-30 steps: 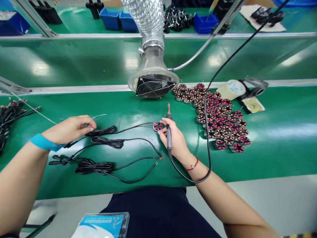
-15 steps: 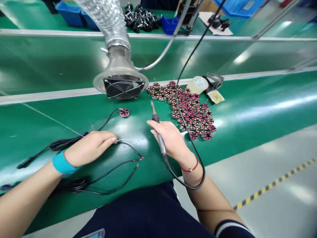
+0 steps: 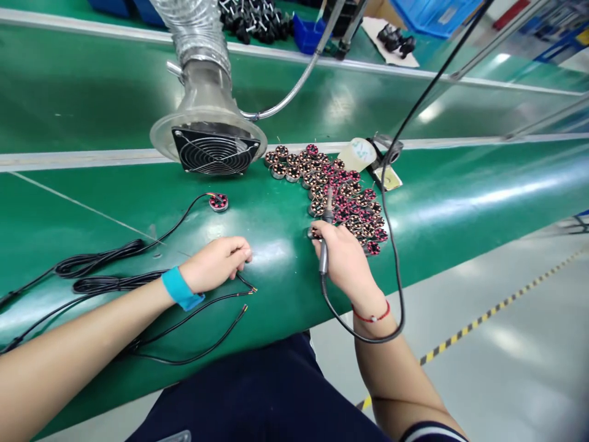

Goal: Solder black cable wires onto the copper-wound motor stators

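My right hand (image 3: 346,255) is wrapped round a soldering iron (image 3: 324,256), its tip pointing away from me over the near side of a cluster of small motor stators (image 3: 340,196). One stator (image 3: 315,233) sits right at this hand's fingertips; whether they grip it I cannot tell. My left hand (image 3: 221,263) is closed above the bench, fingers curled together; what they hold, if anything, is hidden. Just below it lie black cables (image 3: 216,301) with stripped coloured ends. Farther left, a lone stator (image 3: 218,202) is joined to a cable by coloured wires.
A fume extractor hood with a fan (image 3: 216,150) hangs over the back of the green bench (image 3: 271,270). Coiled cables (image 3: 101,261) lie at left. A pale round container (image 3: 356,155) and an iron stand with a yellow sponge (image 3: 390,178) are behind the stators. The iron's cord (image 3: 399,264) loops beside my right forearm.
My right hand has carried the soldering iron right to the stators. My left hand has moved right, off the cable; the thin pale wire seen at its fingertips no longer shows clearly. The view has shifted.
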The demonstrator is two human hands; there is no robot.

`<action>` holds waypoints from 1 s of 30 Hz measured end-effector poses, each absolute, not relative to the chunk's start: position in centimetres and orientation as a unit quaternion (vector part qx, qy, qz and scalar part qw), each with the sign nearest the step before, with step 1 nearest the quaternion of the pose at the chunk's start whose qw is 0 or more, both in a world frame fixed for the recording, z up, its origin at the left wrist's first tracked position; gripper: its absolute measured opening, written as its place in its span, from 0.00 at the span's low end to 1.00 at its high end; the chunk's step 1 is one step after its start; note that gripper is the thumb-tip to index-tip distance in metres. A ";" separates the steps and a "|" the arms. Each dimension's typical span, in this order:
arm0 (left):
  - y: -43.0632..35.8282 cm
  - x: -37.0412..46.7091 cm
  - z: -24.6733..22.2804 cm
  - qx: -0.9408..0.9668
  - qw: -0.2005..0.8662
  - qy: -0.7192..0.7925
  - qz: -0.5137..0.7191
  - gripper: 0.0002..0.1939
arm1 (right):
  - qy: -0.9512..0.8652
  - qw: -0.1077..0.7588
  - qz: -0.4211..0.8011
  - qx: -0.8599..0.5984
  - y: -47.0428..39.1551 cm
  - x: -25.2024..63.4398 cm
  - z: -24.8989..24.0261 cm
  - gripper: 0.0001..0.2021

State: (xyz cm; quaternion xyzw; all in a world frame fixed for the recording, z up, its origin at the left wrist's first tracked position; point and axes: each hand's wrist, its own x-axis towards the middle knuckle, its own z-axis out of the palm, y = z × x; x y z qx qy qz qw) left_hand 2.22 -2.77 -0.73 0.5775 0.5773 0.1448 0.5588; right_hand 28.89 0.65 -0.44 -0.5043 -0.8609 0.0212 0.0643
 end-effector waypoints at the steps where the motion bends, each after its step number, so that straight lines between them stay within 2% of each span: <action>1: -2.7 2.2 -0.7 0.558 0.574 0.580 0.153 0.13 | -0.872 0.071 0.045 -0.483 0.7 27.8 -0.5 0.14; 3: -2.5 1.8 -0.8 0.549 0.565 0.586 0.190 0.13 | -0.899 0.081 0.091 -0.421 0.7 25.4 -0.5 0.13; 7: -2.0 0.3 -1.5 0.544 0.474 0.632 0.283 0.11 | -0.924 0.135 0.166 -0.318 1.5 22.0 -0.1 0.14; 11: -2.0 -0.9 -1.4 0.521 0.424 0.673 0.310 0.10 | -0.890 0.194 0.213 -0.353 2.8 21.1 0.2 0.16; 15: -2.5 -0.3 -0.6 0.598 0.333 0.684 0.253 0.12 | -0.840 0.217 0.315 -0.384 3.5 20.3 -1.2 0.19; 19: -3.0 1.1 -0.8 0.676 0.264 0.672 0.152 0.18 | -0.768 0.291 0.424 -0.382 3.1 18.9 -4.1 0.22; 23: -3.1 2.2 -1.6 0.704 0.214 0.671 0.092 0.18 | -0.712 0.346 0.485 -0.371 2.5 18.2 -5.6 0.22; 26: -3.0 2.3 -1.7 0.724 0.197 0.655 0.085 0.15 | -0.702 0.360 0.500 -0.358 2.5 18.5 -5.7 0.21; 30: -2.7 1.5 -1.6 0.739 0.236 0.617 0.133 0.14 | -0.710 0.345 0.523 -0.321 2.8 19.2 -5.3 0.21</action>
